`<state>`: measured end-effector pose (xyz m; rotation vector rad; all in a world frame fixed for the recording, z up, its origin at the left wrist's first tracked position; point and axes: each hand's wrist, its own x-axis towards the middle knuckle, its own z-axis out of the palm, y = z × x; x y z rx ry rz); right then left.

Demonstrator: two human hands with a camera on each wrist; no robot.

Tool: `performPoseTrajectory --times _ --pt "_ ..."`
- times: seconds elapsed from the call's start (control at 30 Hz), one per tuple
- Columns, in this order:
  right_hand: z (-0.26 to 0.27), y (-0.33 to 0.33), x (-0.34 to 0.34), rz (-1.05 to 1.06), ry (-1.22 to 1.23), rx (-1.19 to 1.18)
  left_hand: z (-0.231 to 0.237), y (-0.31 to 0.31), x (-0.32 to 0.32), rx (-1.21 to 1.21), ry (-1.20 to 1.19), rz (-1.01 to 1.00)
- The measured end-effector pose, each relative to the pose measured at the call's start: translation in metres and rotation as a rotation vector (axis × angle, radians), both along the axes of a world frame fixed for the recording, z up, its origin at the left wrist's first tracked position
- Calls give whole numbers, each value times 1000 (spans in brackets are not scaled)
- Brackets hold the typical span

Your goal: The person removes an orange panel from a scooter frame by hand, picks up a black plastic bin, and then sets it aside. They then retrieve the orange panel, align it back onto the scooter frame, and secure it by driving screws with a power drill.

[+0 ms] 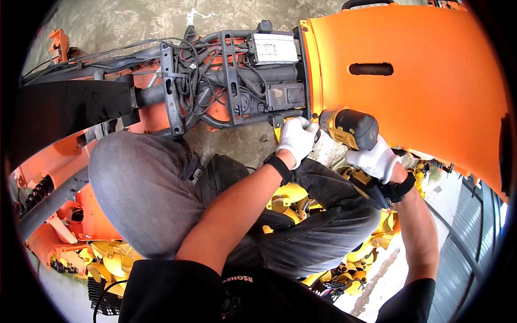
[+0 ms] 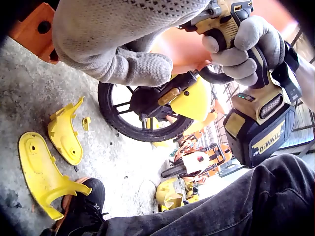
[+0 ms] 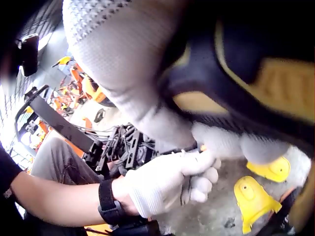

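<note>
My right hand (image 1: 375, 160), in a white knit glove, grips the handle of a yellow and black cordless drill (image 1: 355, 129). Its nose points left, toward the lower corner of a large orange body panel (image 1: 420, 48). The battery (image 2: 268, 142) shows in the left wrist view. Close to the drill's nose is my gloved left hand (image 1: 297, 141), by the panel's edge and the vehicle frame (image 1: 232, 91). Its fingers (image 3: 199, 189) are curled, with thumb and forefinger together; I cannot tell whether something small is between them.
Cables (image 1: 196, 70), a white-labelled box (image 1: 273, 48) and a black box (image 1: 285, 96) sit in the frame. Yellow plastic covers (image 2: 42, 172) lie on the concrete floor near a shoe (image 2: 88, 201). A wheel (image 2: 147, 113) stands beyond. My bent knee (image 1: 140, 183) is beside the frame.
</note>
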<state>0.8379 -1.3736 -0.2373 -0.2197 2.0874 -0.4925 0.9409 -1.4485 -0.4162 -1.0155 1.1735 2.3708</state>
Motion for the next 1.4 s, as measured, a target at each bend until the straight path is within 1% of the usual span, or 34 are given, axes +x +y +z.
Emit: performPoseTrajectory --times 0.07,0.13,0.17,0.23,0.27,0.3,0.37,0.4,0.53,0.6,0.63,0.77,0.83,0.87,0.9,0.97,1.0,1.03,1.1,1.13,1.17,1.23,1.27,1.3,1.33,1.37,1.4 --pt "2 -1 0 -16 -22 -3 3 -2 -1 0 -13 0" --pt "2 -3 3 -98 -75 18 -5 3 -1 -20 -5 -4" --pt "1 -1 3 -101 -79 18 -9 6 0 -36 5 -10" --pt "-1 4 5 -5 -9 3 -4 3 0 -28 4 -12" --pt "-2 6 7 -86 -23 -17 -2 1 -1 -20 7 -10" --pt "-2 7 6 -93 -56 -10 -4 3 0 -40 20 4" --pt "-2 4 7 -80 -23 -47 -10 5 0 -44 29 -1" --pt "1 1 6 -64 -38 -2 2 -1 -1 19 -1 15" --pt "-2 6 6 -97 -35 1 6 -5 -2 44 -18 26" --pt "-6 13 1 48 73 -14 10 -7 -1 35 -20 21" --pt "-7 11 0 47 71 -12 11 -8 -1 37 -23 20" --pt "0 -1 -1 -5 -10 -6 12 -9 -2 43 -27 29" --pt "4 -1 2 -100 -96 48 9 -8 -2 41 -13 31" --pt "1 8 5 -88 -41 -69 8 -8 -3 33 -9 32" --pt "4 17 3 -12 -4 79 8 -9 -3 51 -13 4" --pt "26 25 13 72 127 -97 8 -16 -1 118 -16 -28" --pt "42 22 16 -104 67 -45 6 -19 1 133 -10 -79" --pt "56 23 23 -122 122 -144 7 -25 1 145 9 -136" --pt "76 34 38 -162 322 -223 17 -37 -1 100 -21 -367" --pt "77 38 42 13 533 -345 21 -41 -1 19 27 -489" --pt "82 33 51 203 878 -245 26 -44 -1 -67 70 -607" --pt "83 38 68 98 979 -320 43 -52 1 -298 198 -823" --pt "74 50 77 8 973 -283 50 -57 4 -566 394 -898" --pt "75 54 86 -54 911 -302 57 -61 9 -836 593 -963" --pt "71 61 94 -121 914 -348 81 -70 12 -849 545 -1042" --pt "66 67 102 -186 914 -393 98 -78 17 -841 580 -1146" --pt "65 70 107 -194 924 -362 120 -86 22 -855 592 -1279"
